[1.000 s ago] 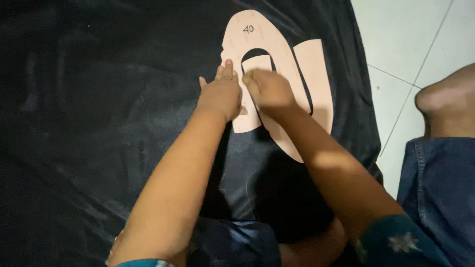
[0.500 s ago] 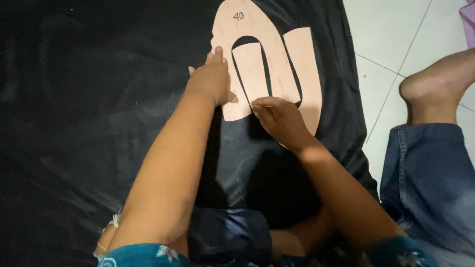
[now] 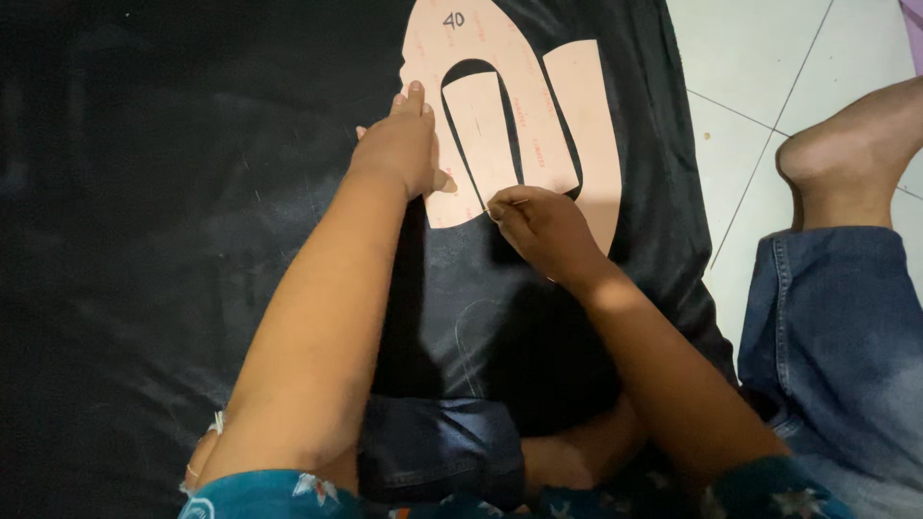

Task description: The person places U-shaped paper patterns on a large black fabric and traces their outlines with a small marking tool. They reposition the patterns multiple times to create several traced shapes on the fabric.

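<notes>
Black sheet (image 3: 192,192), faintly glossy, wrinkled, spread over floor. On its far right part lies flat peach card template (image 3: 519,125): rounded arch outline with long U-shaped slot, smooth matte surface. Left hand (image 3: 399,149) flat, fingers together, pressing template's left edge. Right hand (image 3: 543,226) bunched, fingertips pinched at template's near edge; whether it grips anything, cannot tell. Faint chalk curve (image 3: 466,336) on sheet near arms. White glazed floor tiles (image 3: 750,58) right. Blue denim leg (image 3: 836,336), bare foot (image 3: 846,154) right.

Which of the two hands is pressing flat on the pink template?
The left hand, palm down on the pink template's left edge; the right hand is curled with pinched fingertips at its lower edge.
</notes>
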